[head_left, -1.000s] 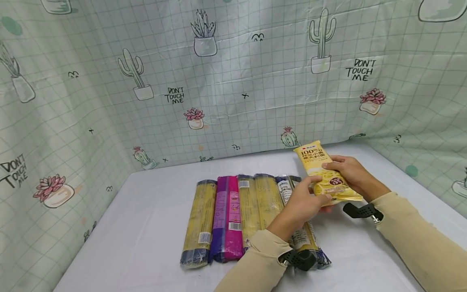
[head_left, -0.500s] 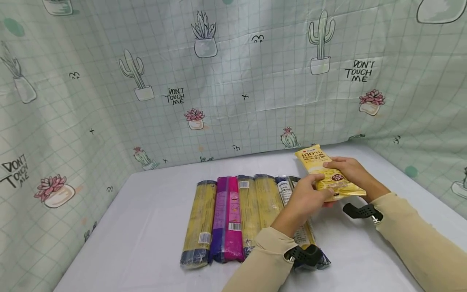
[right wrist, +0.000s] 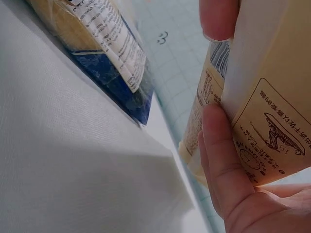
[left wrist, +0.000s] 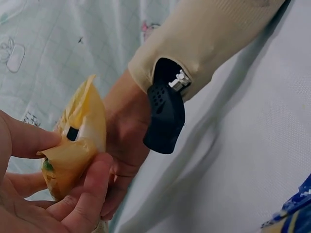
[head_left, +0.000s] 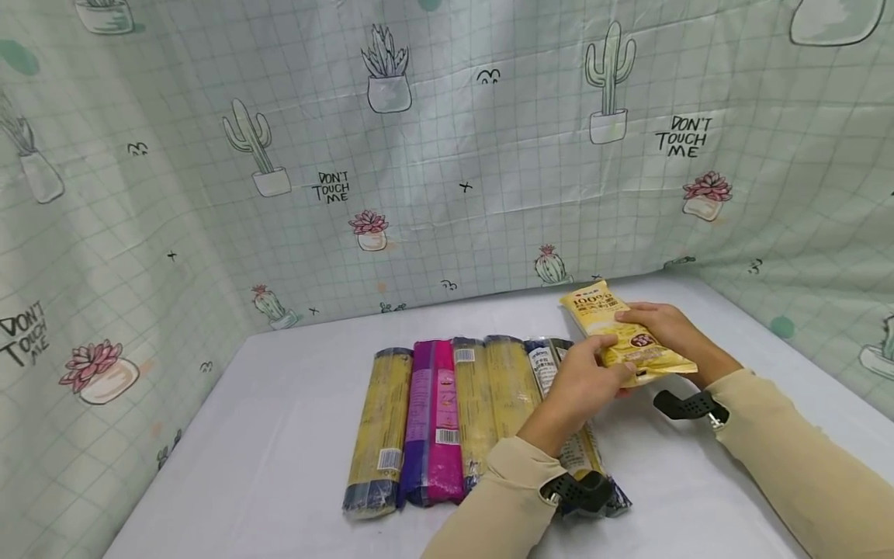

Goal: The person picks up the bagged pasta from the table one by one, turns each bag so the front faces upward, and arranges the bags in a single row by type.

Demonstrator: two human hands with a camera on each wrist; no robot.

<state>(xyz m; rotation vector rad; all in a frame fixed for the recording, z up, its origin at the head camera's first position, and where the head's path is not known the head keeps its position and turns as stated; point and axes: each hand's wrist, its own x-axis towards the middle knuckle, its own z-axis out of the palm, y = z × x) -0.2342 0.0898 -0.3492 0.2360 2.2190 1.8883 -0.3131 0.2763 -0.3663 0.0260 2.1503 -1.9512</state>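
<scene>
A yellow bag of pasta (head_left: 594,310) is held tilted above the right part of the table. My left hand (head_left: 583,376) pinches its near end between thumb and fingers. On the bag's right side, my right hand (head_left: 663,334) grips it with the thumb on the printed front. In the left wrist view, the sealed end of the bag (left wrist: 73,160) shows between the left hand's fingers. The right wrist view shows the bag's printed back (right wrist: 272,107) with the right hand's fingers (right wrist: 223,150) against it.
Left of the bag lie several long spaghetti packs in a row: a blue-ended yellow pack (head_left: 380,435) at the left, then a pink and purple pack (head_left: 434,419). A white-labelled pack (head_left: 545,365) lies partly under my left forearm. Patterned cloth (head_left: 433,155) hangs behind the white table (head_left: 251,435).
The yellow bag has tipped back flatter and its top end has dropped a little. Both hands keep their hold on it. The row of packs has not moved.
</scene>
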